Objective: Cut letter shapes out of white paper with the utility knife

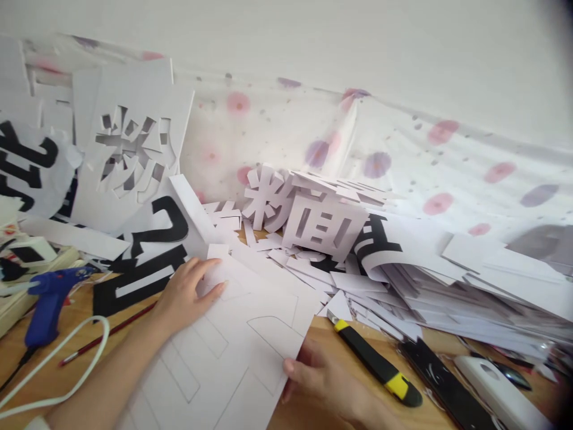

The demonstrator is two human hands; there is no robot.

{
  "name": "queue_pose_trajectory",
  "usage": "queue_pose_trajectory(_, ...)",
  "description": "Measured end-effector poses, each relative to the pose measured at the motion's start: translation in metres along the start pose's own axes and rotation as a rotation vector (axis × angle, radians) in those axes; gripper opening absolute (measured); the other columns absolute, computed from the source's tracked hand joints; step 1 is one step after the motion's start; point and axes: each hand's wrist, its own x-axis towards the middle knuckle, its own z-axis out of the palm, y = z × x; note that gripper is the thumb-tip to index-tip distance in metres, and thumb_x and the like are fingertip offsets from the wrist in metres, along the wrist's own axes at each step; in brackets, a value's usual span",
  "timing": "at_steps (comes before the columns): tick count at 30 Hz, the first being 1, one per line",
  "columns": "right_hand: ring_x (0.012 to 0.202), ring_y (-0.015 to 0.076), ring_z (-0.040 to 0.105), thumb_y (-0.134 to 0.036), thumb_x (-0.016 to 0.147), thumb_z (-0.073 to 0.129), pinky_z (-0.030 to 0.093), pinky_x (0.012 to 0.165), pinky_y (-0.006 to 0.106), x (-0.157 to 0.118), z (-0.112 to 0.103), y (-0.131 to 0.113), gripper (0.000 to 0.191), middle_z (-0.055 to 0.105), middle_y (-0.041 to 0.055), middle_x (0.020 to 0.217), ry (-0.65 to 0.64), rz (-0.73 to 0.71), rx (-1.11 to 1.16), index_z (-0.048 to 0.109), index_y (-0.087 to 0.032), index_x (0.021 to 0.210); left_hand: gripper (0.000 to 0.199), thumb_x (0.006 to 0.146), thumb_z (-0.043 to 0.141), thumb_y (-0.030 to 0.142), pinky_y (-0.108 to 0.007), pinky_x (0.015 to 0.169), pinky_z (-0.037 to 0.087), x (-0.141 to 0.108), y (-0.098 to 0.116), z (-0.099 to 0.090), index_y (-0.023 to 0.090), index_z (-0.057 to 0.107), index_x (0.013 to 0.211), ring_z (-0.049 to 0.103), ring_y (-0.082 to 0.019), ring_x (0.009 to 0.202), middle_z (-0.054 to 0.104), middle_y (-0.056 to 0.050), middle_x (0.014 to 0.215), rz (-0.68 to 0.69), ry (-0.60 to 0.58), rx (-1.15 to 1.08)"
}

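Observation:
A white board (242, 334) with pencilled outlines lies slanted in front of me. My left hand (190, 292) rests on its upper left part, thumb and fingers spread apart on the surface. With the thumb on top and the fingers under the edge, my right hand (313, 373) grips the board's right side. A small white piece (218, 251) shows at the far corner, close to my left fingertips. Right of the board lies a black and yellow utility knife (373, 361), its blade end pointing away from me.
A blue glue gun (51, 298), a white cable (101, 358) and a dark red pencil (111, 331) lie on the left. Cut-out characters (320, 224) stand at the back among white scraps. Stacked sheets (447, 298), a black bar-shaped object (443, 382) and a white device (496, 388) occupy the right.

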Motion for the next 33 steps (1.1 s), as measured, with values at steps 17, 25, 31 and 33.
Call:
queue_pose_trajectory(17,0.071,0.0245,0.064,-0.056,0.069,0.063,0.048,0.065,0.039,0.011,0.004,0.024,0.038,0.069,0.0043,0.083,0.199,0.001,0.125,0.066,-0.026,0.092,0.031,0.084,0.047,0.036,-0.034,0.072,0.045,-0.001,0.002,-0.004,0.023,0.049,0.112,0.054,-0.021,0.081,0.051,-0.002,0.085,-0.036,0.026,-0.014)
queue_pose_trajectory(25,0.092,0.0239,0.062,-0.038,0.076,0.065,0.046,0.079,0.038,0.010,-0.002,0.016,0.031,0.068,0.0067,0.100,0.277,-0.026,0.235,0.063,-0.021,0.103,0.030,0.085,0.048,0.036,-0.035,0.075,0.045,-0.003,0.002,0.001,0.023,0.048,0.113,0.053,-0.023,0.088,0.051,-0.003,0.088,-0.010,0.003,0.009)
queue_pose_trajectory(31,0.102,0.0276,0.059,-0.035,0.069,0.071,0.042,0.088,0.043,0.012,-0.004,0.023,0.035,0.067,0.0089,0.106,0.282,-0.017,0.281,0.065,-0.020,0.100,0.030,0.084,0.048,0.035,-0.036,0.075,0.045,-0.004,0.007,0.001,0.024,0.049,0.113,0.054,-0.023,0.089,0.053,-0.003,0.087,-0.028,-0.021,-0.002)
queue_pose_trajectory(33,0.102,0.0286,0.059,-0.036,0.068,0.071,0.042,0.088,0.044,0.013,-0.006,0.024,0.035,0.068,0.0093,0.105,0.270,-0.017,0.274,0.065,-0.020,0.098,0.030,0.084,0.048,0.035,-0.036,0.074,0.045,-0.003,0.008,0.001,0.024,0.050,0.112,0.055,-0.023,0.088,0.054,-0.003,0.087,-0.033,-0.025,-0.002)
